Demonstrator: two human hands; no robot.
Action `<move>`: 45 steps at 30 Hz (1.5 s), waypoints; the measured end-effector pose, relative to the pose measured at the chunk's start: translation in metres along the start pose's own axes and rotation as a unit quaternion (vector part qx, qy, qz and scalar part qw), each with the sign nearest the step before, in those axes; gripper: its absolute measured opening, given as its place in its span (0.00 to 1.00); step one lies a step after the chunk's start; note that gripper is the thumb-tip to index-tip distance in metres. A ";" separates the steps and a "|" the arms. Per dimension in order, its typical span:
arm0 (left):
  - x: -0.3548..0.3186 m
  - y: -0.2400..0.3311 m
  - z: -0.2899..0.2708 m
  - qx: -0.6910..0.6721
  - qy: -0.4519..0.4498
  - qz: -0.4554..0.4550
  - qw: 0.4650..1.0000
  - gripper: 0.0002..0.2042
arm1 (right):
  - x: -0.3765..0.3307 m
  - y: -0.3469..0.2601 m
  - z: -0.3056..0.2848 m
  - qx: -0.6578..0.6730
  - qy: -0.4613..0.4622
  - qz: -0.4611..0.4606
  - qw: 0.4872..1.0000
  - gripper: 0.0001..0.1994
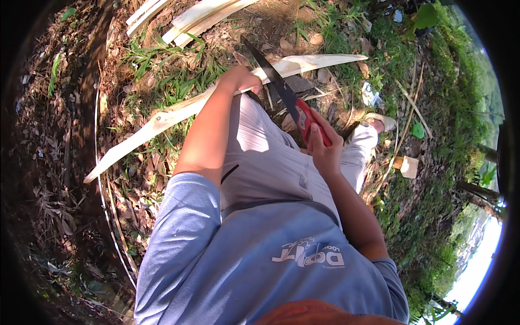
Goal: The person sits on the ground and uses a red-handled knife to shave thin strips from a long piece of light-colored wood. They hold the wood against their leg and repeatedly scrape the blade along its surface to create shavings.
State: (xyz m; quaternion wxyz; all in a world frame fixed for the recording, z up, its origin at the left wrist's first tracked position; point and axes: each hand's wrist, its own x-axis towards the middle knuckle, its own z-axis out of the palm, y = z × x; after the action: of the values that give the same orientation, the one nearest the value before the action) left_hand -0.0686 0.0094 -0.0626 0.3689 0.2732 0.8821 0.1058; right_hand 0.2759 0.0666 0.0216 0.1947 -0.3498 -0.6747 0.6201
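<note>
Item, work in hand: a long, pale, gently bent strip of split wood (181, 111) is apparently being sawn crosswise, its length being held slantwise beyond the near leg in pale grey trousers (252, 135). Item, tool: a handsaw with a tapering dark steel blade and a red handle (283, 90) is being held across the strip; whether the teeth are biting cannot be told.

Item, good practice, as judged: the strip is best being pinned without wobble, the blade being set square to the grain, even strokes being drawn, and the supporting fingers being placed well clear of the teeth.

Item, left hand (240, 79): being closed over the strip, just beside the blade; its fingertips are being hidden.

Item, right hand (325, 145): being wrapped around the saw's handle, the thumb being laid along the near side.
</note>
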 end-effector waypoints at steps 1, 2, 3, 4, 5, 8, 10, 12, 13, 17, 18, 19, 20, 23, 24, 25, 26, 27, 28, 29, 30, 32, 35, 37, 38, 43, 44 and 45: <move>-0.001 0.001 -0.003 0.004 -0.008 0.001 1.000 0.27 | 0.010 0.005 0.014 0.022 0.002 -0.010 1.000 0.21; 0.000 0.001 -0.002 -0.001 -0.001 0.002 1.000 0.27 | 0.019 0.007 0.026 0.043 0.001 -0.022 0.999 0.21; -0.005 0.003 -0.004 -0.003 0.003 0.003 1.000 0.27 | 0.023 0.010 0.032 0.065 0.003 -0.030 0.997 0.21; -0.010 0.007 -0.006 -0.004 0.006 0.005 1.000 0.27 | 0.024 0.011 0.029 0.053 0.003 -0.027 0.998 0.21; -0.011 0.013 -0.013 0.020 -0.058 -0.028 0.998 0.35 | 0.024 0.013 0.024 0.041 0.006 -0.023 0.999 0.21; -0.009 0.003 -0.015 0.022 -0.064 -0.026 0.997 0.35 | 0.001 0.002 0.003 0.010 0.001 0.006 1.000 0.20; -0.005 0.004 -0.011 0.010 -0.056 -0.018 0.998 0.34 | -0.039 -0.006 -0.016 -0.011 0.009 0.000 1.000 0.20; -0.005 0.005 -0.010 0.006 -0.061 0.001 0.998 0.34 | -0.080 -0.010 -0.041 -0.056 0.028 0.010 0.998 0.20; -0.012 0.009 -0.014 -0.009 -0.065 0.010 0.998 0.33 | -0.102 -0.016 -0.055 -0.058 0.049 0.013 0.997 0.20; -0.034 0.011 -0.018 -0.009 0.014 0.019 1.000 0.26 | -0.160 -0.043 -0.088 -0.114 0.145 -0.028 0.983 0.19; -0.039 0.013 -0.019 0.000 0.017 0.022 1.000 0.25 | -0.173 -0.043 -0.094 -0.078 0.172 -0.005 0.982 0.19; -0.044 0.012 -0.021 0.009 0.020 0.024 0.999 0.25 | -0.182 -0.046 -0.096 -0.047 0.196 -0.003 0.979 0.20; -0.047 0.012 -0.024 0.020 0.025 0.029 0.999 0.24 | -0.189 -0.050 -0.096 -0.015 0.222 -0.004 0.975 0.20; -0.055 0.015 -0.023 0.014 0.060 0.035 0.997 0.24 | -0.202 -0.053 -0.100 -0.002 0.300 -0.026 0.954 0.21; -0.055 0.013 -0.023 0.012 0.071 0.031 0.997 0.24 | -0.205 -0.053 -0.101 0.008 0.316 -0.039 0.948 0.21; -0.053 0.010 -0.025 0.004 0.054 0.027 0.998 0.23 | -0.208 -0.053 -0.102 0.019 0.329 -0.052 0.943 0.21; -0.052 0.008 -0.026 -0.008 0.065 0.020 0.998 0.23 | -0.210 -0.054 -0.104 0.025 0.337 -0.061 0.939 0.21; -0.054 0.007 -0.026 -0.017 0.074 0.011 0.997 0.23 | -0.210 -0.051 -0.105 0.031 0.340 -0.065 0.938 0.20; -0.055 0.006 -0.027 -0.027 0.082 0.003 0.996 0.23 | -0.213 -0.050 -0.108 0.021 0.341 -0.063 0.938 0.21; -0.055 0.005 -0.030 -0.026 0.076 -0.004 0.997 0.23 | -0.214 -0.049 -0.111 0.011 0.341 -0.062 0.938 0.21; -0.053 0.004 -0.029 -0.023 0.084 -0.004 0.996 0.23 | -0.218 -0.050 -0.112 0.017 0.337 -0.052 0.940 0.21; -0.046 -0.001 -0.026 -0.018 0.099 -0.003 0.995 0.23 | -0.222 -0.051 -0.110 0.015 0.339 -0.054 0.939 0.21; -0.043 0.009 -0.022 -0.015 0.095 0.010 0.995 0.23 | -0.230 -0.059 -0.115 0.001 0.348 -0.075 0.934 0.21; -0.035 0.005 -0.020 -0.026 0.090 0.011 0.996 0.23 | -0.238 -0.066 -0.115 -0.007 0.355 -0.088 0.931 0.21; -0.028 0.007 -0.021 -0.038 0.082 0.020 0.996 0.23 | -0.242 -0.072 -0.118 -0.006 0.359 -0.093 0.929 0.21; -0.037 0.008 -0.023 -0.039 0.086 0.018 0.995 0.22 | -0.253 -0.104 -0.116 -0.043 0.398 -0.113 0.909 0.21; -0.039 0.011 -0.022 -0.027 0.095 0.012 0.995 0.22 | -0.250 -0.110 -0.120 -0.062 0.399 -0.112 0.908 0.21; -0.040 0.010 -0.023 -0.021 0.094 0.013 0.995 0.23 | -0.244 -0.116 -0.120 -0.046 0.395 -0.109 0.911 0.22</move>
State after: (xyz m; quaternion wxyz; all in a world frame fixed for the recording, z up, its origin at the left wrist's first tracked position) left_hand -0.0577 -0.0046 -0.0192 0.2890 0.2655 0.9069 0.1537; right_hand 0.4992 -0.0218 0.1946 0.4949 -0.4992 -0.6047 0.3745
